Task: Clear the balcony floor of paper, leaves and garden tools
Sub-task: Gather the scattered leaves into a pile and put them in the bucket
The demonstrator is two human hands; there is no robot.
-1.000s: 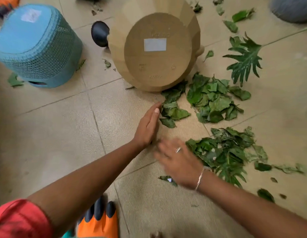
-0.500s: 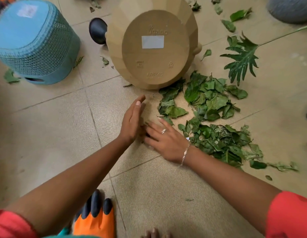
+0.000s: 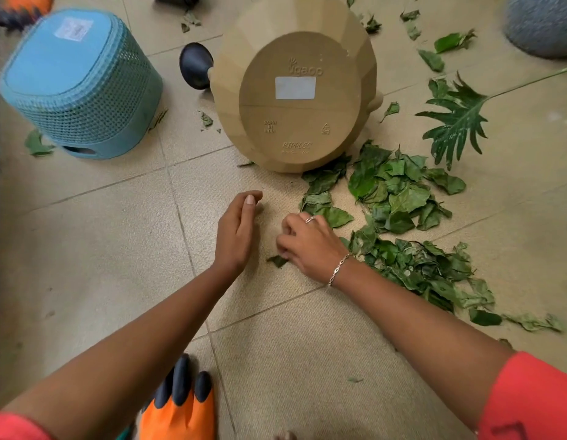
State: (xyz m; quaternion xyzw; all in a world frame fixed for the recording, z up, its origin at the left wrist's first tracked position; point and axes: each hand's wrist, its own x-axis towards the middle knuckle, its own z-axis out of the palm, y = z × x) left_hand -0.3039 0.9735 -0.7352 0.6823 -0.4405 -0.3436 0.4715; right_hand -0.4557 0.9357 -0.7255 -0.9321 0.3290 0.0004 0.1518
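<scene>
L hand (image 3: pixel 236 231): open, edge-on on floor (image 3: pixel 101 249).
R hand (image 3: pixel 310 246): fingers curled on leaf scrap (image 3: pixel 277 261), beside leaf pile (image 3: pixel 396 198).
Pot (image 3: pixel 294 90): tan, tipped over, base twd cam.

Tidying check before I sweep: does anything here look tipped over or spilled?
Yes. The tan container lies on its side, base towards the camera; the blue basket sits upside down, and torn leaves are strewn across the tiles.

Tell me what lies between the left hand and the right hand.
Head view: bare tile between left hand and right hand; one leaf scrap touching the latter.
</scene>
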